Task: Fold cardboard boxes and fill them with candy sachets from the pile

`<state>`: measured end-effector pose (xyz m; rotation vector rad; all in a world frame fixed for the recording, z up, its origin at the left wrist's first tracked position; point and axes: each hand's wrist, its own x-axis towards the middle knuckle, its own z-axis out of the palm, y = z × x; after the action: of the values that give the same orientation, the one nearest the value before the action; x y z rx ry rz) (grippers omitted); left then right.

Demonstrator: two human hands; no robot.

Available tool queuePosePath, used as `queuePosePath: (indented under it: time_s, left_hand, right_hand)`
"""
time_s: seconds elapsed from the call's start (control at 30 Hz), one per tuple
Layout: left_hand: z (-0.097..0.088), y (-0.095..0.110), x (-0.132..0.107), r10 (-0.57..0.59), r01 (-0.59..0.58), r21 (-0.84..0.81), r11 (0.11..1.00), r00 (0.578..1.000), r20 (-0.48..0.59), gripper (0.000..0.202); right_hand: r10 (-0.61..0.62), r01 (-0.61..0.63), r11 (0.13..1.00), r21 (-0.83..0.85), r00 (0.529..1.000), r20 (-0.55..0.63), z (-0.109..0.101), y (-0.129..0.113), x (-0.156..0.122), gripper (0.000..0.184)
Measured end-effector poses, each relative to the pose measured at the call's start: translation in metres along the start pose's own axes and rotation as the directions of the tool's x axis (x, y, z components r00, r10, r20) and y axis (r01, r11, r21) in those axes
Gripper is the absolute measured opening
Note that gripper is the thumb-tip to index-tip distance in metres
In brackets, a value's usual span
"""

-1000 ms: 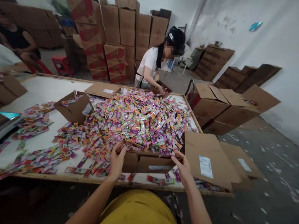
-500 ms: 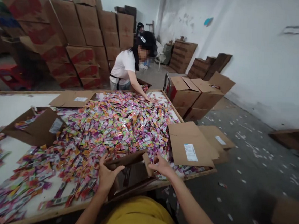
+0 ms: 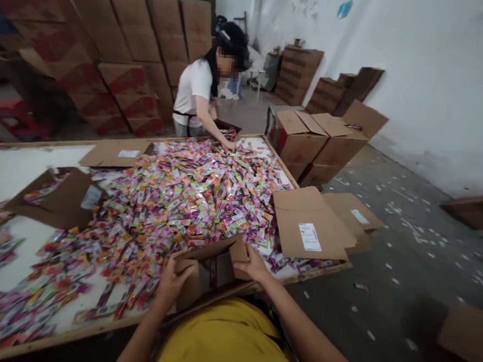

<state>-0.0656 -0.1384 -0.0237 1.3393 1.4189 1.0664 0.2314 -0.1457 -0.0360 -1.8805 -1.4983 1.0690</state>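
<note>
A small brown cardboard box (image 3: 210, 270) lies at the near edge of the table, its flaps partly folded. My left hand (image 3: 171, 282) grips the box's left side with curled fingers. At the box's right flap, my right hand (image 3: 253, 264) is closed on the cardboard. Just beyond the box spreads a big heap of colourful sachets (image 3: 191, 191) over the white table (image 3: 14, 173). My yellow shirt fills the bottom of the view.
A flattened box with a label (image 3: 310, 224) lies at the table's right edge. Another open box (image 3: 58, 196) sits to the left. A person in a white shirt (image 3: 196, 87) reaches into the heap at the far side. Stacked cartons (image 3: 121, 57) stand behind, open cartons (image 3: 322, 142) on the floor at right.
The box has been drawn off the heap toward me and tipped, its flaps folding in. My view has swung to the right. The far person has leaned further over the table.
</note>
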Motion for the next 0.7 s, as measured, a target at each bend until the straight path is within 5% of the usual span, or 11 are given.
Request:
queuePosePath:
  time_s: [0.1,0.2,0.3,0.47,0.53,0.7]
  left_hand:
    - [0.016,-0.002,-0.003,0.031,-0.024,0.117,0.993,0.998,-0.059,0.032]
    - [0.020,-0.003,-0.002,0.069,-0.063,0.108,0.992,0.996,-0.055,0.027]
    - [0.016,-0.008,-0.002,0.126,-0.122,0.078,0.989,0.991,-0.048,0.026]
    - [0.006,-0.013,-0.004,0.328,-0.329,0.046,0.943,0.944,0.031,0.028]
    - [-0.006,-0.006,0.000,0.361,-0.372,0.067,0.926,0.922,0.141,0.038]
    - [-0.031,0.045,0.006,0.044,-0.274,0.383,0.882,0.858,0.511,0.042]
  right_hand:
    - [-0.254,0.252,0.967,-0.034,0.961,-0.106,-0.019,-0.022,-0.004,0.093]
    - [-0.513,0.515,0.840,-0.170,0.856,0.063,-0.046,-0.050,-0.009,0.086]
    - [-0.506,0.587,0.712,-0.385,0.809,0.299,-0.061,-0.061,-0.014,0.102]
    - [-0.451,0.615,0.658,-0.433,0.783,0.428,-0.054,-0.034,-0.020,0.057]
    - [-0.469,0.614,0.681,-0.398,0.784,0.407,-0.052,-0.022,-0.017,0.055]
    - [-0.484,0.610,0.716,-0.340,0.784,0.388,-0.051,-0.018,0.000,0.056]
